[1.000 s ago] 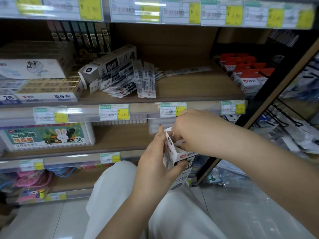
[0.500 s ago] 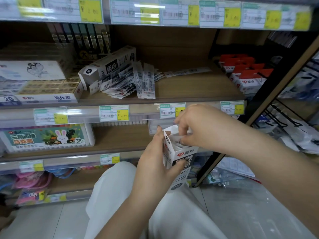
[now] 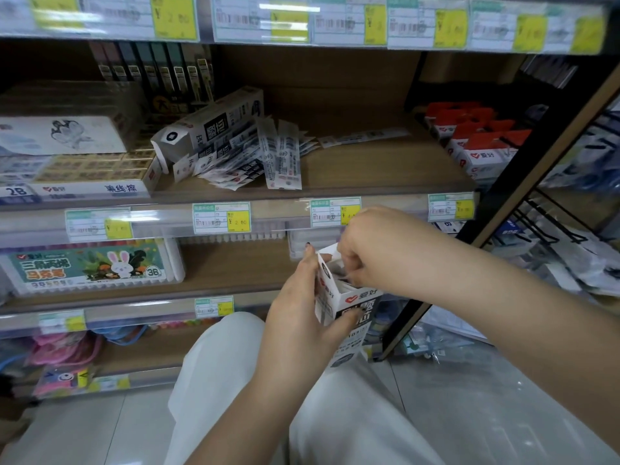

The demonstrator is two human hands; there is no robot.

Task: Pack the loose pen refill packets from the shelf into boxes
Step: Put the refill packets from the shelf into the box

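**A:** What have you got in your hands right now?

**B:** Your left hand is wrapped round a small white box, thumb across its printed front and fingers up its far side, so the box stands nearly upright over your lap with its top flap open. Your right hand sits at the box's mouth with the fingers curled in a pinch just inside the opening. Whatever they pinch is hidden by the knuckles; I cannot tell whether it is a packet or the flap edge.

**A:** And the rest of the refills?

**B:** The loose refill packets lie fanned in a heap on the wooden shelf above your hands, well apart from the box you hold. One single packet lies alone farther back to the right. A second box of the same kind rests tilted on top of the heap, its round-marked end towards you.

**A:** What's around them?

**B:** Left of the heap is a flat carton of erasers. Red-topped packs stand at the shelf's right end. Price labels run along the shelf edge. One shelf down, a case with a rabbit picture sits at the left. Your white trousers fill the bottom of the view.
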